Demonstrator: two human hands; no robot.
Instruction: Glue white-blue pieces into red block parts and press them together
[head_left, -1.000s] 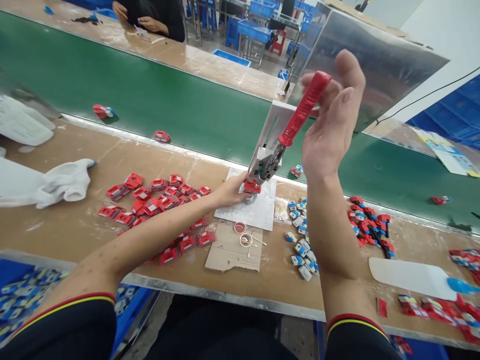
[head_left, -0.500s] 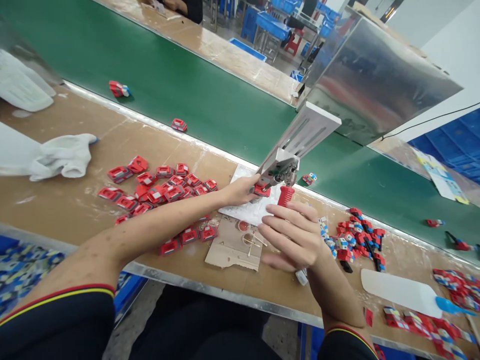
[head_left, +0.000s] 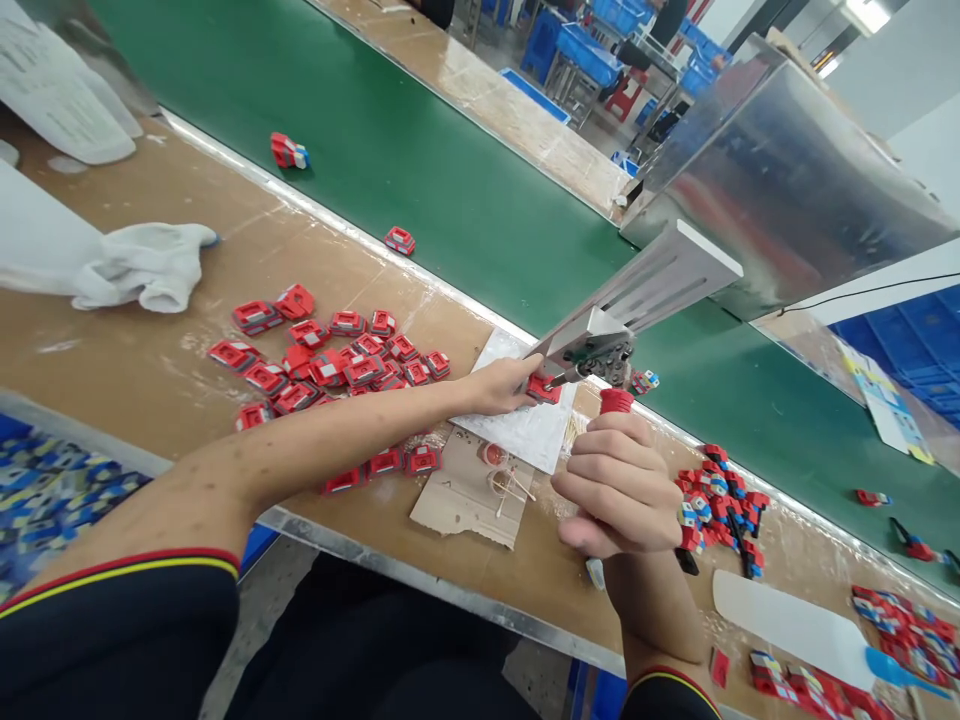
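My right hand [head_left: 619, 485] is closed around the red lever handle [head_left: 616, 400] of a small metal press [head_left: 600, 345], with the handle pulled down toward me. My left hand [head_left: 501, 385] reaches across the bench and pinches a small red plastic part [head_left: 543, 389] seated under the press head, on a white sheet [head_left: 525, 430]. A pile of the same red parts [head_left: 330, 360] lies left of the press. Only the top of the handle shows above my fist.
A green conveyor belt [head_left: 420, 180] runs behind the bench, with a few red parts [head_left: 400, 240] on it. White gloves [head_left: 142, 265] lie at left. Cardboard with small glue cups [head_left: 491, 470], more red and blue parts [head_left: 720, 500] and a metal housing [head_left: 780, 190] are at right.
My right hand swung the red handle from raised high down to low in front of the press and closed fully around it. My left hand stayed on the red part.
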